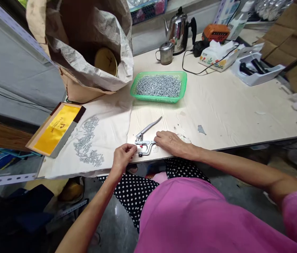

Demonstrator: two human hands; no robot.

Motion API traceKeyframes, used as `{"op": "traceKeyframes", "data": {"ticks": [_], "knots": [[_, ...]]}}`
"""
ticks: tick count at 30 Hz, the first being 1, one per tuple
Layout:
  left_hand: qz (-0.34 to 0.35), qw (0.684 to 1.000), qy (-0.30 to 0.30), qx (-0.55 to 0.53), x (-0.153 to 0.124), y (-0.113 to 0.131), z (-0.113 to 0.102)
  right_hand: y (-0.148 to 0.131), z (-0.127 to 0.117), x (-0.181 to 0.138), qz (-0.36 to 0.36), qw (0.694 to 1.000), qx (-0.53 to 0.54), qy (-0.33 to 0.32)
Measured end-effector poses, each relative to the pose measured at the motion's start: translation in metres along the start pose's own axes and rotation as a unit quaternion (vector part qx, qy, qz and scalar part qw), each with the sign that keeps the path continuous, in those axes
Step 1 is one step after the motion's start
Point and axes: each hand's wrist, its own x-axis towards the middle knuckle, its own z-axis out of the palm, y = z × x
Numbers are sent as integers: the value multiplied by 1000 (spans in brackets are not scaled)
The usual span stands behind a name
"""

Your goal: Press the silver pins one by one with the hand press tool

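Note:
A pair of silver snap-fastener pliers (146, 146) lies near the table's front edge, its upper handle raised and a small red part in its jaws. My right hand (171, 142) is closed round the lower handle end. Thumb and finger of my left hand (124, 156) pinch together right beside the jaws; whatever they hold is too small to make out. Left of that hand, many small silver pins (86, 140) are strewn over a white cloth (114, 130). A green plastic basket (159, 99) full of similar small metal pieces stands behind the pliers.
At the back left stands a large open paper sack (85, 75). A yellow-and-brown box (56, 130) rests at the left edge. Along the back are a steel kettle (178, 31), a lidded metal cup (166, 53), a tissue pack (218, 56) and a white tray (256, 75).

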Motion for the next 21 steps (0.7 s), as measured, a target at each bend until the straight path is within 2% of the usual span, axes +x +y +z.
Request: {"op": "traceKeyframes", "data": {"ticks": [5, 14, 21], "knots": [[-17, 1000, -7, 6, 4, 1, 15, -1, 7, -2, -7, 999, 9, 32], [-91, 996, -14, -20, 5, 0, 16, -3, 4, -4, -6, 1000, 10, 27], [-112, 992, -39, -38, 9, 4, 17, -6, 2, -4, 4, 1000, 20, 22]]}}
